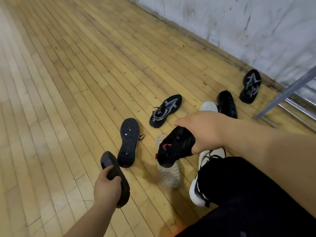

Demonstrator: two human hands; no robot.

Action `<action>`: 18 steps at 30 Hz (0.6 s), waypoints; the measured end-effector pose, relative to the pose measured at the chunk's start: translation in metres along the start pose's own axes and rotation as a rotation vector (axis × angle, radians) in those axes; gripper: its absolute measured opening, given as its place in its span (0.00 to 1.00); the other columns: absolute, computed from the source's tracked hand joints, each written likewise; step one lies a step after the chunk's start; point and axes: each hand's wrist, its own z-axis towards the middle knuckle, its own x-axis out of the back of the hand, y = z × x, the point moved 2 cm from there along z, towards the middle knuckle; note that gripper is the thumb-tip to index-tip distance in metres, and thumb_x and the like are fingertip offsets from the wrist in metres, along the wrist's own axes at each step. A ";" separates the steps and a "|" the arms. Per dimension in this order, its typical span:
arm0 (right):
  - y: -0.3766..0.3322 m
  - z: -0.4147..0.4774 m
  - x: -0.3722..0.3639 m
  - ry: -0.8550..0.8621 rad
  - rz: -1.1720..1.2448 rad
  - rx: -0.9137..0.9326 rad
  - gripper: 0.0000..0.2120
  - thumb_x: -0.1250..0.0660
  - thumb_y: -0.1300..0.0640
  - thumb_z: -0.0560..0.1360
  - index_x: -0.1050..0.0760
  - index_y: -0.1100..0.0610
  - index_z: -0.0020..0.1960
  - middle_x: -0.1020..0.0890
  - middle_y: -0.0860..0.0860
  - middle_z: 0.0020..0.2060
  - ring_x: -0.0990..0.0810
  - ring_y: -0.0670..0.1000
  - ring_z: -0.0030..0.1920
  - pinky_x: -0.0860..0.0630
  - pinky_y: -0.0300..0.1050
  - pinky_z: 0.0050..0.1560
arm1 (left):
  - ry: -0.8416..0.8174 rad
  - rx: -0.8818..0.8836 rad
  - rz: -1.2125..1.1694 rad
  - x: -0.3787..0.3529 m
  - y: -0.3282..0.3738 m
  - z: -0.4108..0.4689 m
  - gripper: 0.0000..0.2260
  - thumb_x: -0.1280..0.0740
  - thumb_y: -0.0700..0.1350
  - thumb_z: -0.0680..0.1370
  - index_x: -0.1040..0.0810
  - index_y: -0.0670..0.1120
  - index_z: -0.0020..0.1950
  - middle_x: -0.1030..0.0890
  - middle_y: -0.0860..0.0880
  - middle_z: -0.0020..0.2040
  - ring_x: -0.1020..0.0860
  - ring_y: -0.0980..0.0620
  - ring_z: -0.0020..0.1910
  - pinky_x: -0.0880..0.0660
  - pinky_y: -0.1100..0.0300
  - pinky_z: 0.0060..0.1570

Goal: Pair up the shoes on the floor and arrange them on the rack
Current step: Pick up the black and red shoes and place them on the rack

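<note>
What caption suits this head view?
Left hand grips a dark shoe, right hand a black red-marked shoe, above shoes scattered on wooden floor.

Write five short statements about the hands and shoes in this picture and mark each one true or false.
1. The left hand grips a dark shoe. True.
2. The right hand is empty. False: it holds a black shoe with a red mark.
3. A black shoe on the floor near the left hand lies sole up. True.
4. The two shoes with grey patterns touch each other. False: one grey-patterned shoe lies mid-floor, and the other grey-patterned shoe lies apart from it, near the wall.
5. The floor is carpeted. False: it is a wooden floor of boards.
</note>
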 end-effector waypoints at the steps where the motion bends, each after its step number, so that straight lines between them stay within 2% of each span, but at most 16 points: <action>1: 0.003 -0.005 0.006 0.014 0.026 -0.022 0.45 0.22 0.44 0.66 0.39 0.45 0.78 0.23 0.47 0.58 0.22 0.52 0.56 0.20 0.52 0.56 | -0.014 -0.059 -0.003 0.001 0.011 -0.009 0.26 0.34 0.37 0.79 0.29 0.57 0.74 0.24 0.47 0.61 0.22 0.44 0.51 0.19 0.47 0.45; 3: 0.010 -0.020 0.020 0.048 0.063 -0.051 0.47 0.22 0.42 0.65 0.41 0.44 0.79 0.23 0.46 0.60 0.22 0.51 0.57 0.21 0.53 0.57 | -0.043 -0.218 0.009 0.003 0.039 -0.030 0.25 0.32 0.37 0.79 0.28 0.59 0.72 0.23 0.50 0.60 0.21 0.49 0.49 0.18 0.49 0.43; 5: 0.017 -0.040 0.034 0.079 0.083 -0.079 0.46 0.22 0.42 0.64 0.40 0.42 0.78 0.22 0.44 0.57 0.22 0.50 0.54 0.20 0.52 0.54 | -0.083 -0.378 0.059 0.001 0.070 -0.049 0.25 0.31 0.40 0.79 0.28 0.61 0.72 0.24 0.53 0.61 0.20 0.50 0.53 0.17 0.48 0.48; 7: 0.026 -0.063 0.050 0.123 0.109 -0.145 0.46 0.22 0.42 0.64 0.39 0.40 0.77 0.22 0.44 0.58 0.22 0.49 0.55 0.21 0.50 0.53 | -0.122 -0.534 0.099 -0.005 0.106 -0.066 0.25 0.30 0.41 0.79 0.28 0.62 0.73 0.26 0.57 0.60 0.22 0.54 0.56 0.19 0.56 0.50; 9: 0.039 -0.093 0.063 0.200 0.129 -0.226 0.46 0.22 0.40 0.63 0.38 0.39 0.76 0.22 0.43 0.61 0.23 0.49 0.57 0.22 0.50 0.55 | -0.156 -0.707 0.128 -0.016 0.145 -0.084 0.24 0.30 0.42 0.80 0.27 0.62 0.72 0.27 0.60 0.57 0.24 0.59 0.54 0.27 0.66 0.47; 11: 0.055 -0.129 0.072 0.292 0.166 -0.305 0.46 0.22 0.38 0.62 0.37 0.37 0.75 0.22 0.42 0.62 0.23 0.49 0.57 0.23 0.48 0.56 | -0.202 -0.875 0.148 -0.033 0.188 -0.105 0.23 0.31 0.42 0.80 0.27 0.61 0.72 0.27 0.61 0.56 0.26 0.61 0.54 0.32 0.71 0.48; 13: 0.073 -0.175 0.077 0.400 0.240 -0.395 0.45 0.21 0.39 0.61 0.36 0.36 0.74 0.21 0.41 0.61 0.21 0.47 0.55 0.25 0.41 0.53 | -0.267 -1.046 0.168 -0.052 0.230 -0.128 0.23 0.31 0.41 0.80 0.26 0.59 0.73 0.27 0.58 0.58 0.28 0.63 0.54 0.32 0.74 0.50; 15: 0.089 -0.230 0.080 0.519 0.300 -0.515 0.45 0.20 0.40 0.60 0.36 0.34 0.73 0.21 0.40 0.58 0.20 0.47 0.53 0.27 0.38 0.50 | -0.324 -1.231 0.173 -0.073 0.274 -0.159 0.23 0.30 0.41 0.79 0.24 0.57 0.72 0.26 0.56 0.59 0.29 0.62 0.55 0.29 0.69 0.54; 16: 0.098 -0.260 0.079 0.580 0.315 -0.577 0.46 0.19 0.39 0.60 0.36 0.34 0.73 0.21 0.39 0.59 0.21 0.48 0.55 0.27 0.41 0.51 | -0.352 -1.327 0.174 -0.084 0.297 -0.179 0.22 0.30 0.41 0.79 0.24 0.56 0.72 0.25 0.55 0.59 0.28 0.60 0.56 0.28 0.64 0.56; 18: 0.112 -0.318 0.073 0.697 0.352 -0.695 0.46 0.19 0.38 0.60 0.36 0.33 0.73 0.23 0.39 0.60 0.23 0.48 0.56 0.28 0.44 0.54 | -0.399 -1.533 0.207 -0.109 0.338 -0.225 0.22 0.31 0.40 0.80 0.24 0.55 0.73 0.25 0.54 0.61 0.27 0.56 0.59 0.28 0.61 0.58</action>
